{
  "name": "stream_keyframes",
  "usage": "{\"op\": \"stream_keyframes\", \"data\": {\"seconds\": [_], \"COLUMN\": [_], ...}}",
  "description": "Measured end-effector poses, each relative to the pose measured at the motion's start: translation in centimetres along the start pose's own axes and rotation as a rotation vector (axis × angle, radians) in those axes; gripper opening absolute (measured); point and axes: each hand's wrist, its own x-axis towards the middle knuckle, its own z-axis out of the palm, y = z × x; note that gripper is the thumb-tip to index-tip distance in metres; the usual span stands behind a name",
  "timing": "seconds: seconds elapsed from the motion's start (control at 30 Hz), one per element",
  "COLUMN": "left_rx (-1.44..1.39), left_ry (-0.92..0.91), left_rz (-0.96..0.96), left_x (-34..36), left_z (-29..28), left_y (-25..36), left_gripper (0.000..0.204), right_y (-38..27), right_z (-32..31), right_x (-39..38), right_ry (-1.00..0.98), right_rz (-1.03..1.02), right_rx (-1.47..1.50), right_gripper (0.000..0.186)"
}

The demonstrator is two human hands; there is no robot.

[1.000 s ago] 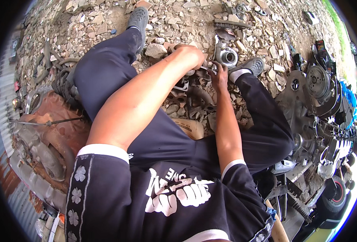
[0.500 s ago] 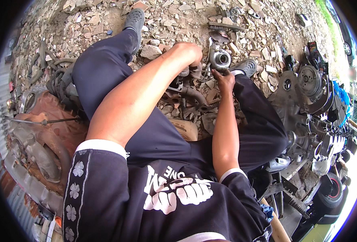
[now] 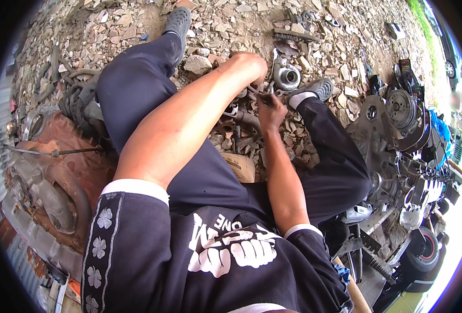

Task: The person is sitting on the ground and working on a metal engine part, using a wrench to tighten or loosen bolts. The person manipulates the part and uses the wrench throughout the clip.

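Observation:
Between my legs, my left hand (image 3: 253, 69) is closed over a rusty metal part, its back toward me, so its grip is hidden. My right hand (image 3: 271, 110) is just below it, fingers curled and darkened with grime. A thin metal rod (image 3: 253, 89) shows between the two hands; the right fingers seem closed at its end, but its kind is unclear. Beside them, to the right, a turbocharger (image 3: 287, 77) with a round metal housing lies on the stones. A rusty curved pipe, like a manifold (image 3: 249, 121), sits under my hands.
Broken stone and tile pieces (image 3: 226, 31) cover the ground. Engine parts, including a round drum (image 3: 401, 108), crowd the right side. At left lie a rusty casing (image 3: 59, 203), black hoses (image 3: 77, 107) and a long rod (image 3: 53, 152). A brush (image 3: 296, 35) lies ahead.
My right hand has moved left, away from the turbocharger and close under my left hand. The left hand has shifted only slightly right. My view has tilted a little.

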Motion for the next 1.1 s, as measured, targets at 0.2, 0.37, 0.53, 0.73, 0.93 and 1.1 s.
{"op": "stream_keyframes", "data": {"seconds": [0.2,0.37,0.53,0.73,0.93,1.1], "left_rx": [0.003,0.016,0.04,0.069,0.031,0.007], "left_ry": [0.009,0.01,-0.013,-0.019,0.012,-0.004], "left_rz": [-0.018,0.027,-0.009,-0.085,0.013,-0.025], "left_x": [0.4,1.1,-0.5,-0.2,-0.5,-0.6], "left_z": [0.2,0.4,-0.1,0.0,-0.4,-1.0], "left_y": [0.1,-0.2,-0.1,-0.1,0.2,0.7], "left_gripper": [0.03,0.033,0.039,0.037,0.036,0.036], "right_y": [1.2,10.2,10.9,7.0,7.1,10.1], "right_z": [1.7,5.2,5.9,5.6,5.9,3.9], "right_x": [-1.1,3.6,4.3,3.9,5.0,5.7], "right_ry": [0.119,0.011,-0.055,0.211,0.306,0.301], "right_rz": [0.059,0.512,0.773,0.735,0.763,0.746], "right_rx": [0.246,0.635,1.15,1.195,1.35,1.305], "right_gripper": [0.016,0.02,0.034,0.035,0.03,0.023]}}
